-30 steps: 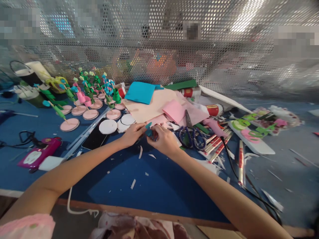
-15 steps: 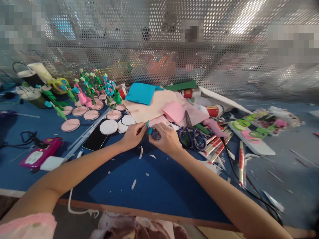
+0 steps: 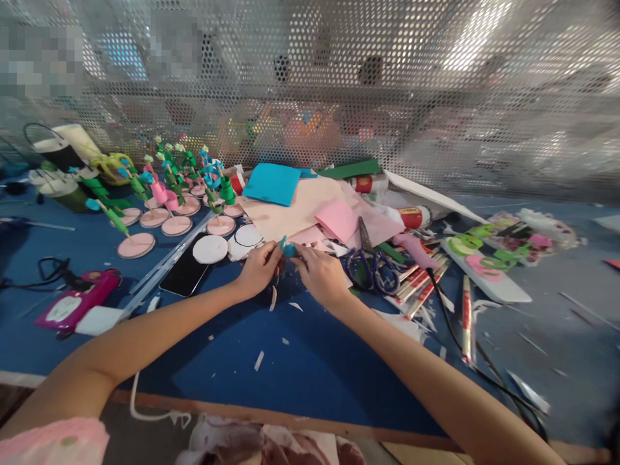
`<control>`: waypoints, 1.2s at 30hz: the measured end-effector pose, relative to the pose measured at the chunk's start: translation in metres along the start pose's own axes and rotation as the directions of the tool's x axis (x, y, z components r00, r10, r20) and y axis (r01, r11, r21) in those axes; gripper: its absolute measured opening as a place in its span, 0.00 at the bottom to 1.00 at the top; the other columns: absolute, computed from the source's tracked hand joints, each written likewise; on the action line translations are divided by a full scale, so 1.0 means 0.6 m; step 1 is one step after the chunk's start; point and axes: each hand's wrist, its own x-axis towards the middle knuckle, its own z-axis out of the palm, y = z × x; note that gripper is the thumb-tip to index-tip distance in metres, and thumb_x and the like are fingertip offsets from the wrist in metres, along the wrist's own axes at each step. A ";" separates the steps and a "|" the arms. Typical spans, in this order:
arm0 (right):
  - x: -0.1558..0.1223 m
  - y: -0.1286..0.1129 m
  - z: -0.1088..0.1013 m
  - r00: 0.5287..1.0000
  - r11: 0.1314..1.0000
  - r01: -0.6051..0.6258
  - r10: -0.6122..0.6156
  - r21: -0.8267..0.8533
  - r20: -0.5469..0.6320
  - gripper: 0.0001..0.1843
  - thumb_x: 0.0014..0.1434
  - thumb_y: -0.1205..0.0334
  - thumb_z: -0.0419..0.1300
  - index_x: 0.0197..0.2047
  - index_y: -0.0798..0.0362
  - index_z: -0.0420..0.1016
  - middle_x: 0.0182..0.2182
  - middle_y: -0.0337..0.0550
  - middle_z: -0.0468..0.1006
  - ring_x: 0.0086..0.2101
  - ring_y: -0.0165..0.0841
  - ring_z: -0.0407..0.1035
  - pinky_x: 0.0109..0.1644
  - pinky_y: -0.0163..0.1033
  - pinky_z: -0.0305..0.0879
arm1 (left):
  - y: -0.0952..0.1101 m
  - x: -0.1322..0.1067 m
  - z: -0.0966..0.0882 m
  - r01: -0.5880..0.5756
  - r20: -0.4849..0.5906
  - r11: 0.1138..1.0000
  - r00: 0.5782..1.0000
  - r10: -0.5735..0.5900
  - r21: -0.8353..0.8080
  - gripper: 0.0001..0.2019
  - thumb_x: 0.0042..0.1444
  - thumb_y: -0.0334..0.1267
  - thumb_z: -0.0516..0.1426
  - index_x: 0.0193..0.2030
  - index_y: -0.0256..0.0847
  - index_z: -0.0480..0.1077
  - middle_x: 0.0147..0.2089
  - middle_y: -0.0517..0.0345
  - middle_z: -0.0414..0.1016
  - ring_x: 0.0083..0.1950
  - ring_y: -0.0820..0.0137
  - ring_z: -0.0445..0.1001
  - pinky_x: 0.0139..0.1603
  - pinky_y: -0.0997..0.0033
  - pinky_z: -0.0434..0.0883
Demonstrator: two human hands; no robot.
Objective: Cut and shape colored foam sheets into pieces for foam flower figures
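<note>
The left hand (image 3: pixel 259 270) and right hand (image 3: pixel 323 276) pinch a small blue paper piece (image 3: pixel 289 250) between them, apart from any disc. On the left, several paper flowers (image 3: pixel 115 218) already stand on pink discs (image 3: pixel 136 246); a white disc (image 3: pixel 210 249) lies bare.

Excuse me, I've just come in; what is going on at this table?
A person is working on a small blue piece above the blue table. The right hand pinches it; the left hand is close beside it, its exact hold hard to see. Scissors lie to the right, and to the left, paper ornaments stand on round pink bases.
</note>
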 end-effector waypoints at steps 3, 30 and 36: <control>-0.001 -0.006 0.002 0.998 0.996 -0.069 0.068 0.062 0.019 0.16 0.59 0.65 0.51 0.48 0.56 0.72 0.35 0.51 0.80 0.32 0.38 0.73 0.30 0.38 0.62 | -0.001 -0.002 0.001 -0.016 -0.030 0.999 0.999 0.017 0.044 0.17 0.60 0.47 0.45 0.24 0.40 0.58 0.18 0.65 0.61 0.21 0.75 0.61 0.26 0.74 0.59; 0.010 0.029 0.005 0.903 0.879 0.415 -0.429 -0.233 -0.011 0.28 0.64 0.47 0.38 0.34 0.60 0.69 0.24 0.50 0.73 0.26 0.35 0.68 0.26 0.37 0.51 | -0.005 0.009 0.004 0.168 0.217 0.912 0.972 -0.089 -0.375 0.24 0.46 0.61 0.54 0.28 0.37 0.64 0.19 0.67 0.51 0.20 0.79 0.50 0.20 0.76 0.50; 0.008 0.039 0.012 0.903 0.894 0.388 -0.418 -0.225 -0.102 0.27 0.64 0.47 0.38 0.31 0.58 0.68 0.23 0.49 0.73 0.26 0.35 0.66 0.27 0.37 0.51 | 0.004 0.002 0.003 0.105 0.207 0.917 0.978 -0.026 -0.384 0.22 0.51 0.59 0.52 0.27 0.38 0.61 0.18 0.69 0.48 0.18 0.81 0.46 0.19 0.76 0.47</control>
